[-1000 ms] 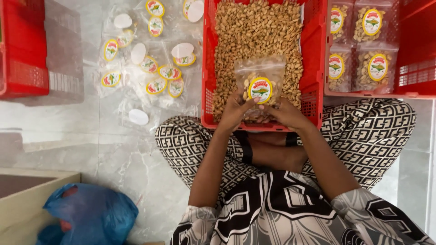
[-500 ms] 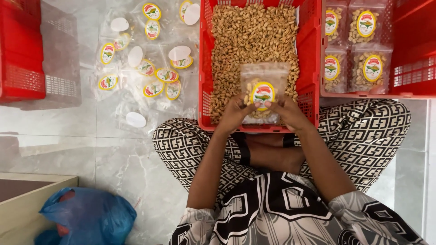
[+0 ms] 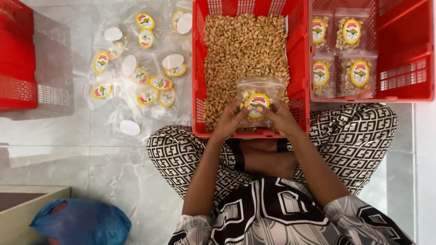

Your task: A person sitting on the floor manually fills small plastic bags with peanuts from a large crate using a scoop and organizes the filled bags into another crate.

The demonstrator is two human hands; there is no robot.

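Note:
I sit cross-legged on a tiled floor with a red crate of loose nuts (image 3: 247,45) in front of me. Both hands hold one clear plastic pouch (image 3: 261,90) with a yellow oval label over the crate's near end. My left hand (image 3: 230,119) grips its lower left side. My right hand (image 3: 282,118) grips its lower right side. The pouch holds some nuts and stands upright, mouth toward the far side.
A second red crate (image 3: 404,54) to the right holds several filled, labelled pouches (image 3: 338,54). Several empty labelled pouches (image 3: 141,77) lie spread on the floor to the left. Another red crate (image 3: 18,59) sits far left; a blue plastic bag (image 3: 81,224) and a beige box corner (image 3: 27,204) lie bottom left.
The pouch stays in both hands over the crate; it sits slightly lower against the nuts, and my fingers have shifted a little along its bottom edge.

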